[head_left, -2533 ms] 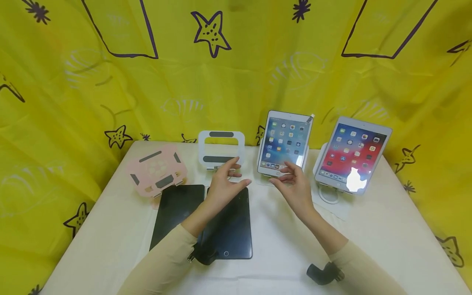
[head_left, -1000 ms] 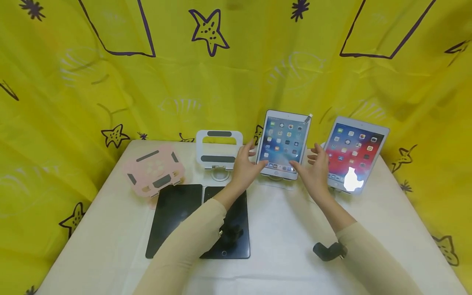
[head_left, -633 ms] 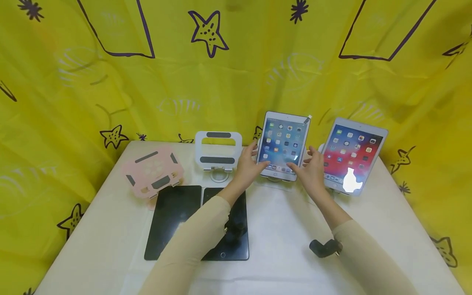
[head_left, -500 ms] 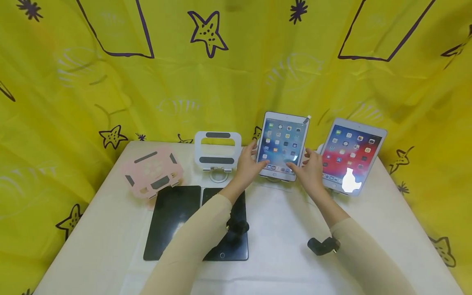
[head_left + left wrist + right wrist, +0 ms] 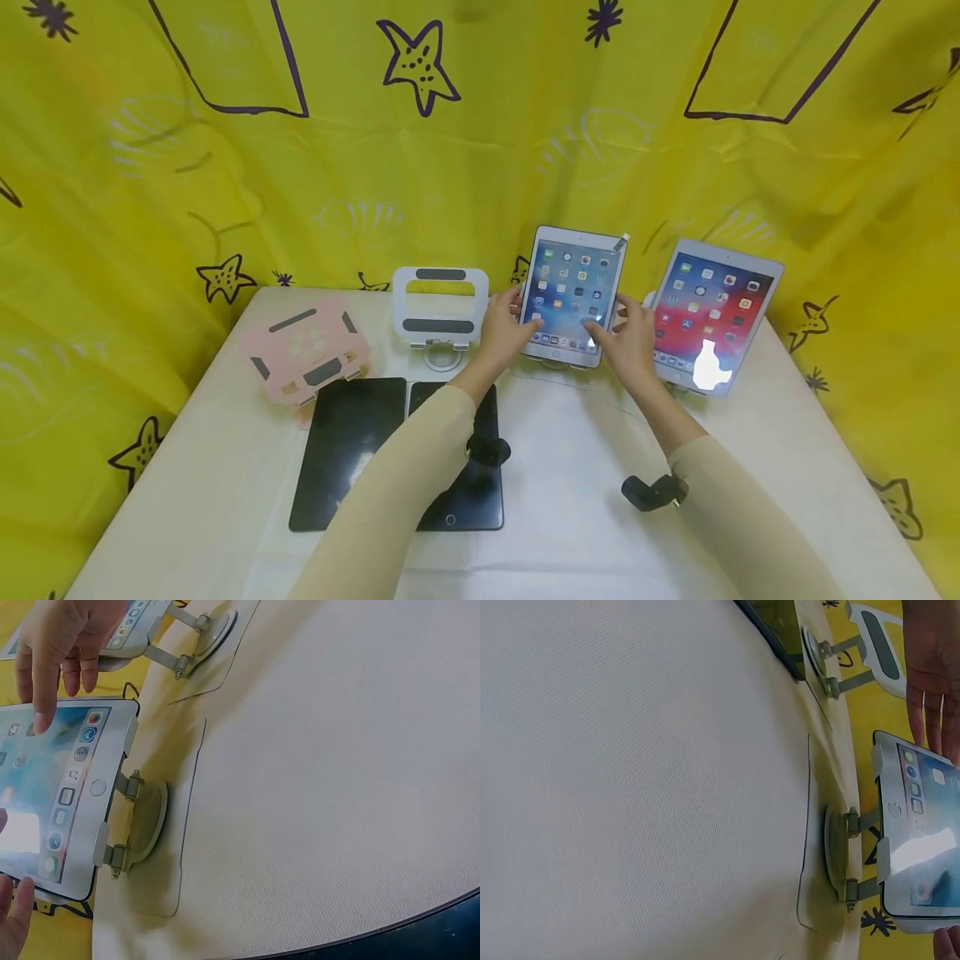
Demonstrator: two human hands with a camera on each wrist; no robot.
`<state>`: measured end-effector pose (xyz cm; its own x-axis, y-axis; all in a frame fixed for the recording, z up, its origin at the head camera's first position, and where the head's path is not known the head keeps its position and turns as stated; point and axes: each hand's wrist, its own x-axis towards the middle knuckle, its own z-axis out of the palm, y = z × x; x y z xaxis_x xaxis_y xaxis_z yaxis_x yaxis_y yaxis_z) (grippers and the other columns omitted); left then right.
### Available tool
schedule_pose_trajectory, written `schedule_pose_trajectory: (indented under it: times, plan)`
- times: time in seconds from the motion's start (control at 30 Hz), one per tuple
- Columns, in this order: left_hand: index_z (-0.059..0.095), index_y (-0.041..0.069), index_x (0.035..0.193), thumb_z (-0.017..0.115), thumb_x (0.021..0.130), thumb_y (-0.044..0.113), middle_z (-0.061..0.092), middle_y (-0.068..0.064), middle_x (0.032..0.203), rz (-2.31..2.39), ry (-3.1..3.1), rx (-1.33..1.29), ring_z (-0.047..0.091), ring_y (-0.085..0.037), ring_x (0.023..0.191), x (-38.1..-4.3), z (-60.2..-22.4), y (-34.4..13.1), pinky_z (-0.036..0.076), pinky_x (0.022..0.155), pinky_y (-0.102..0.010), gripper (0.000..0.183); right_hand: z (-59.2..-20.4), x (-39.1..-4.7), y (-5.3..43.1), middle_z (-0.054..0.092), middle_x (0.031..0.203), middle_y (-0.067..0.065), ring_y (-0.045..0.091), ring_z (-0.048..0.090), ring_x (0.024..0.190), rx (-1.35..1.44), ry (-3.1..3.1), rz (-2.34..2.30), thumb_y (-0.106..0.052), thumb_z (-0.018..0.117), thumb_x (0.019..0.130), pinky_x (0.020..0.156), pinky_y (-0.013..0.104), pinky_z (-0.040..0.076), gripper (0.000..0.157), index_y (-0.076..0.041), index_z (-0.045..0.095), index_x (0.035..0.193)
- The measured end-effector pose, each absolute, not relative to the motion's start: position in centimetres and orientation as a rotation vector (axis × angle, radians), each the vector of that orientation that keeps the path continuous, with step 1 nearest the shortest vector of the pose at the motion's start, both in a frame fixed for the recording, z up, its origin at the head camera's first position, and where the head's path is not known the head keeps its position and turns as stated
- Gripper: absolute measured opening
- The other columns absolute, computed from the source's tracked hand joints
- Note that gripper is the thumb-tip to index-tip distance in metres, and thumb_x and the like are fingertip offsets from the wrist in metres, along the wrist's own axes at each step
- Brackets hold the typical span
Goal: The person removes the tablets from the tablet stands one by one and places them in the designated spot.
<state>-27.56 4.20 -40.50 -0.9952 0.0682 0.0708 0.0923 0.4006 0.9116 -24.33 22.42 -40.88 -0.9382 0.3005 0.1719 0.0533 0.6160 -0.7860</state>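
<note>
Both hands on the white tablet [image 5: 573, 279], which sits between the two sets of fingers, leaning upright on its stand [image 5: 152, 817]. Left hand [image 5: 504, 327] grips the left edge: thumb over the lower screen, other fingers along the side. Right hand [image 5: 632, 340] mirrors it on the right edge, thumb on the glass. Far ends of some fingers go behind the tablet; can't tell how they sit there. Writing: screen above and between the thumbs shows rows of app icons on blue wallpaper, captions too small to read; a star and a music note glyph are recognisable in the left wrist view. Home button is below the thumbs. Corner tab [image 5: 622, 242], up and right from the right fingers, carries a dark marking, illegible. Just right of the right fingers: second tablet [image 5: 712, 312], red-blue wallpaper, same sort of icon grid, captions also unreadable, bright glare low on the glass. Just left of the left fingers: bare white stand [image 5: 440, 326] with dark pads. Further left: pink stand [image 5: 283, 350], tilted, pale paw-like print on its face. Nearer the person, below and left of the left fingers: two black tablets [image 5: 348, 425], screens dark, side by side on the white table [image 5: 562, 517], partly under the left sleeve [image 5: 397, 492].
</note>
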Motion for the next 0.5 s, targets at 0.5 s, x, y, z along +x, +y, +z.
schedule_pose_trajectory:
  times: [0.5]
  plan:
    - [0.046, 0.008, 0.136, 0.071, 0.082, 0.006, 0.047, -0.012, 0.123, -1.800, -2.623, -0.056, 0.052, -0.025, 0.111, -28.02, -40.55, 4.89, 0.046, 0.096, -0.032, 0.060, -40.48, -24.42, 22.11, 0.040, 0.122, 0.023, 0.031, 0.046, 0.100, -0.316, -2.532, 1.417, -0.007, 0.063, 0.087, 0.081, 0.031, 0.044, 0.068, -0.003, 0.028, 0.146]
